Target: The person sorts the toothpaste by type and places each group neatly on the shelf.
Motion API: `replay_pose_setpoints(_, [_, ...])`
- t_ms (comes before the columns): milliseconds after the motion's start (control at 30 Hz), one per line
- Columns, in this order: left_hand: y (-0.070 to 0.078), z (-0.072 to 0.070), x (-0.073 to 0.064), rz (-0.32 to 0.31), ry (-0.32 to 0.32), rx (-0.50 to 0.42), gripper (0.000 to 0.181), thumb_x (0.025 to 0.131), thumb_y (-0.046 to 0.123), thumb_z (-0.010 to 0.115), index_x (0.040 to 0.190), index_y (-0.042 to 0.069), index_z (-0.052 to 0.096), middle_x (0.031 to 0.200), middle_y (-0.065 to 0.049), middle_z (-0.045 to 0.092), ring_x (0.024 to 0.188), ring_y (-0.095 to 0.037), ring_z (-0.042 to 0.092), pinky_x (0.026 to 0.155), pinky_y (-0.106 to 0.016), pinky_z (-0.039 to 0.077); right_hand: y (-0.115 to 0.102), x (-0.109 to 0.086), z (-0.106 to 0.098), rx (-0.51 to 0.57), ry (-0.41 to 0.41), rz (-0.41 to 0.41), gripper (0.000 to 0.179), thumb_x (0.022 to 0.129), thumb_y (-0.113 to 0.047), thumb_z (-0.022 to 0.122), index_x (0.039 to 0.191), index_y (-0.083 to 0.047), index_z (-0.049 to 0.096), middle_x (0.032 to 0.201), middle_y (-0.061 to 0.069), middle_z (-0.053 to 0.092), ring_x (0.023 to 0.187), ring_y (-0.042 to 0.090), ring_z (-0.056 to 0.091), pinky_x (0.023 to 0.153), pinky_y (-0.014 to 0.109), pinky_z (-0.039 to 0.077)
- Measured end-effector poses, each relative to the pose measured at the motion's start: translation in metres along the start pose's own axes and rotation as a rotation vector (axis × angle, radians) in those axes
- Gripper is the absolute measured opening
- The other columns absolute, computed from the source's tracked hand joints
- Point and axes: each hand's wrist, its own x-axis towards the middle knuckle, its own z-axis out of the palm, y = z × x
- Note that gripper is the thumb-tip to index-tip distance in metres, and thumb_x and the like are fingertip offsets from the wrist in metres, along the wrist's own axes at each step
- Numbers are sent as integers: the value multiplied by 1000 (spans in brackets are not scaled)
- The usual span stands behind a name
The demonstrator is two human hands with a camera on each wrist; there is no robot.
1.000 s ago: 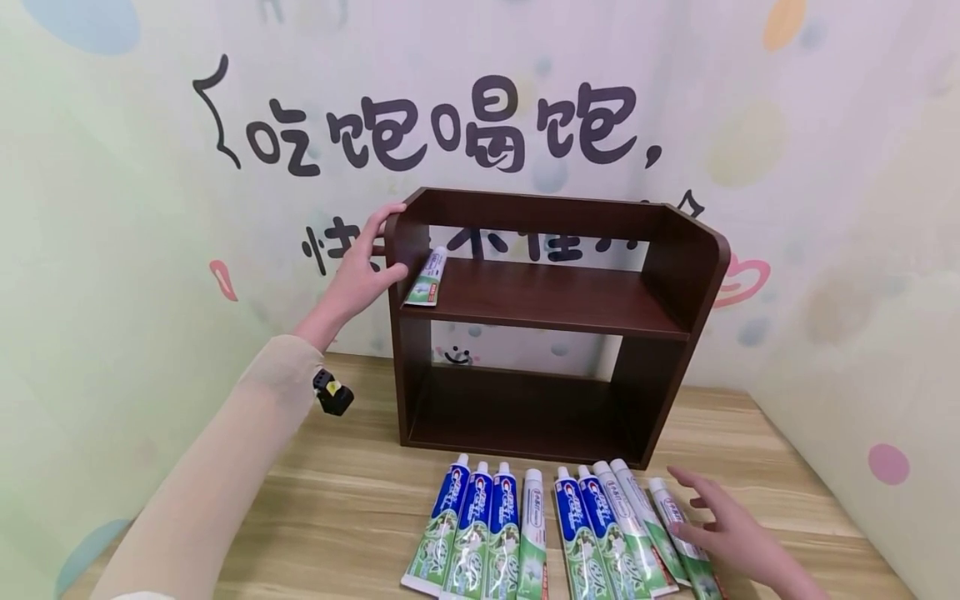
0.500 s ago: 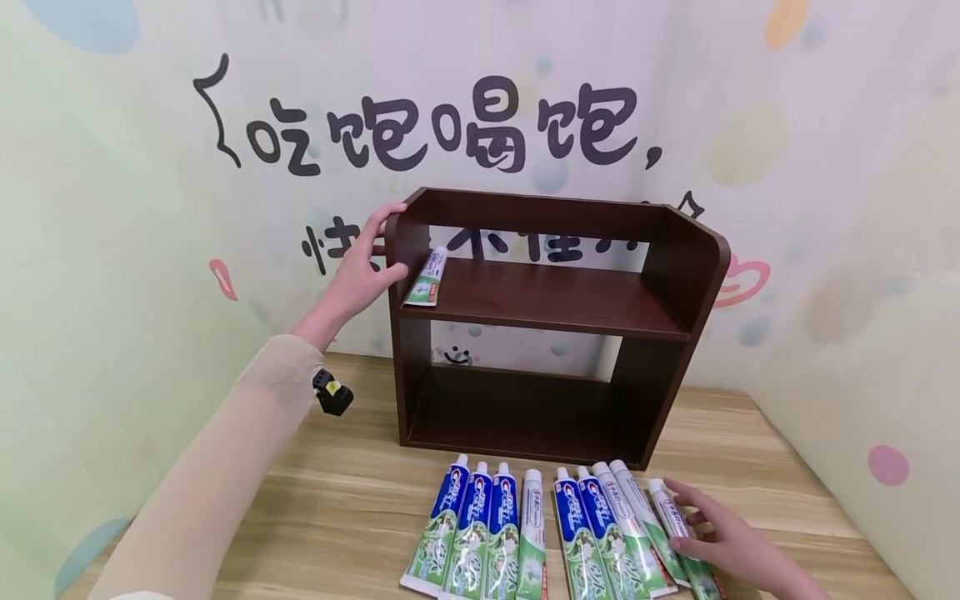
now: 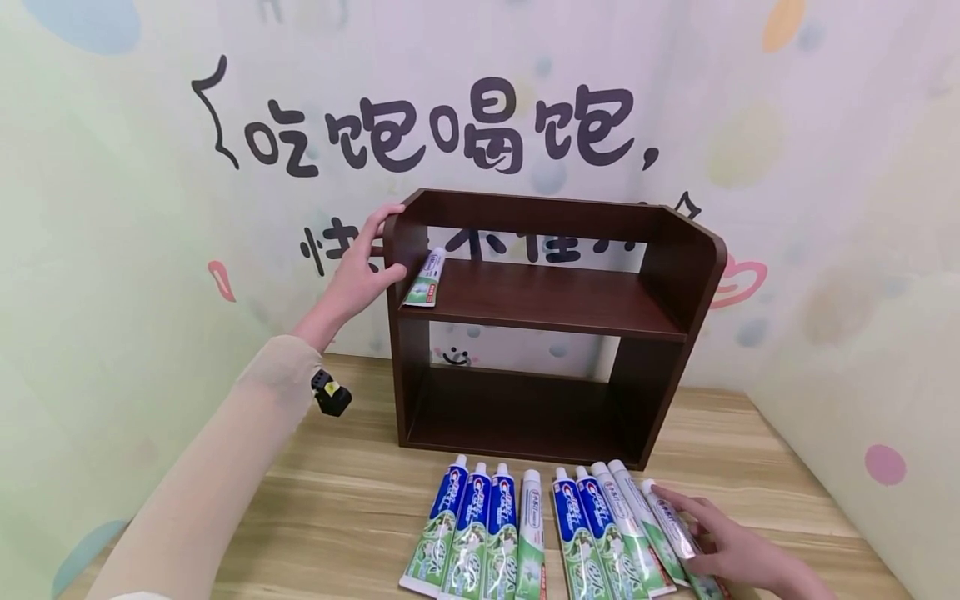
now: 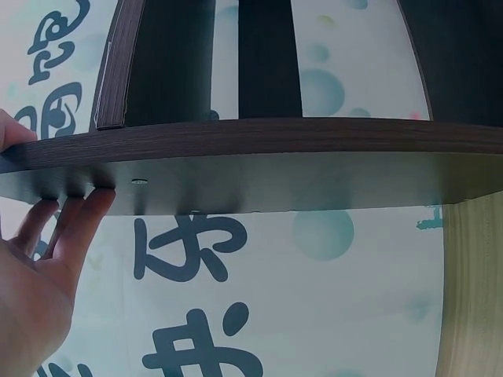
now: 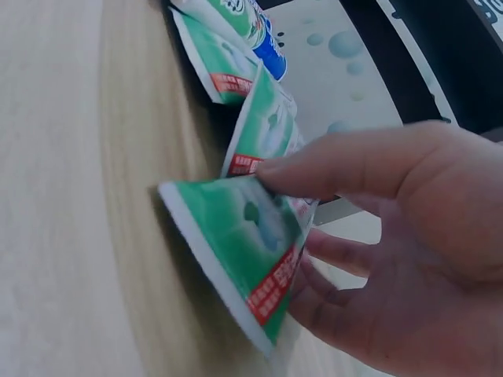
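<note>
My left hand (image 3: pixel 358 283) grips the upper left side panel of a dark brown two-tier shelf (image 3: pixel 540 329). In the left wrist view, its fingers (image 4: pixel 78 228) press the panel's outer face while the thumb lies over the edge. On the upper tier, a white and green toothpaste tube (image 3: pixel 427 277) leans at the left end. My right hand (image 3: pixel 738 546) pinches the rightmost white and green toothpaste tube (image 5: pixel 236 236) between thumb and fingers, at the end of the row. The flat crimped end of this tube faces the right wrist camera.
Several blue and green toothpaste tubes (image 3: pixel 468 533) lie side by side before the shelf, with white and green toothpaste tubes (image 3: pixel 532 533) among them. The wood-grain table (image 3: pixel 330 500) meets a printed wall (image 3: pixel 555 50) behind and at both sides.
My right hand has moved onto the rightmost toothpaste tube and closed on it; the tube's cap end has shifted slightly left. The left hand keeps its place on the shelf.
</note>
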Motion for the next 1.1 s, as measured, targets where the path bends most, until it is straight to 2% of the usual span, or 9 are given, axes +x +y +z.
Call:
replay_pose_setpoints(100, [0,-1,1,-1,3,0,73,90,6,61,147,41,32,146,-12,45,117,-36,51,92,-55,46,-3,3,-2,31,-17,40,83,85,-13,71,155,-12,28,140,35,34,107,35,54,83,40,48])
replay_pose_setpoints(267, [0,-1,0,-2,-2,3,73,90,7,61,148,41,32,147,-12,44,117,-35,51,92,-55,46,-9,6,-4,8,6,103,83,82,-18,77,153,-11,34,130,28,46,94,27,59,78,41,50])
replay_pose_setpoints(400, [1,-2,-2,-7,1,5,73,90,8,61,148,40,31,146,-13,44,116,-34,51,89,-52,47,-14,8,-6,-62,19,116,82,78,-20,80,150,-9,41,109,15,61,86,23,60,71,30,49])
replay_pose_setpoints(500, [1,-3,-3,-6,10,2,73,90,7,61,148,40,32,145,-13,45,115,-34,51,88,-51,47,-18,10,-8,-129,32,83,80,77,-19,81,148,-7,44,93,7,63,80,15,58,66,24,47])
replay_pose_setpoints(600, [0,-4,-2,-3,8,-1,73,90,6,61,148,40,32,144,-13,45,116,-35,51,88,-52,47,-21,10,-10,-183,49,41,79,77,-20,81,146,-7,46,85,3,63,74,5,54,63,23,45])
replay_pose_setpoints(700, [1,-4,-2,-10,1,0,73,90,7,61,147,42,32,145,-13,45,116,-35,51,88,-51,47,-20,8,-11,-203,60,7,77,78,-20,80,146,-8,46,83,2,61,69,0,50,60,22,42])
replay_pose_setpoints(933, [0,-2,-1,-3,-8,-8,73,90,6,62,147,41,32,145,-13,45,115,-35,52,90,-53,47,-18,7,-11,-184,53,76,73,81,-23,78,146,-11,47,85,4,58,67,5,49,61,22,38])
replay_pose_setpoints(1100, [1,-1,0,4,-11,-10,73,90,6,62,147,41,33,145,-12,45,115,-35,52,90,-53,46,-16,4,-11,-46,17,111,74,84,-17,76,149,-9,41,91,8,58,68,13,58,55,27,51])
